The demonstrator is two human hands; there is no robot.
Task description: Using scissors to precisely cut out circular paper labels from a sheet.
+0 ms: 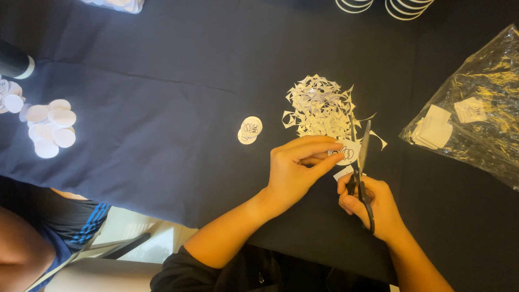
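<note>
A desk [162,81] draped in dark navy cloth fills the view, a backdrop against which the white paper shows plainly. At the right edge lies a crinkled clear plastic bag [476,108] holding uncut white paper squares. Left of it, just beyond the blades, sits a heap of white paper trimmings [319,105], seemingly where offcuts drop. At the far left lies a cluster of blank white paper discs [51,127], well apart from the scraps. Near the middle, two printed round discs [250,130] overlap, set to the left of the cutting spot.

The left hand [294,170] pinches a printed paper circle [347,152] between thumb and fingertips, holding it up to the blades, likely so it can be turned. The right hand [373,208] is clenched through the handles of black scissors [361,173], blades parted and pointing away, straddling the circle's right edge.
</note>
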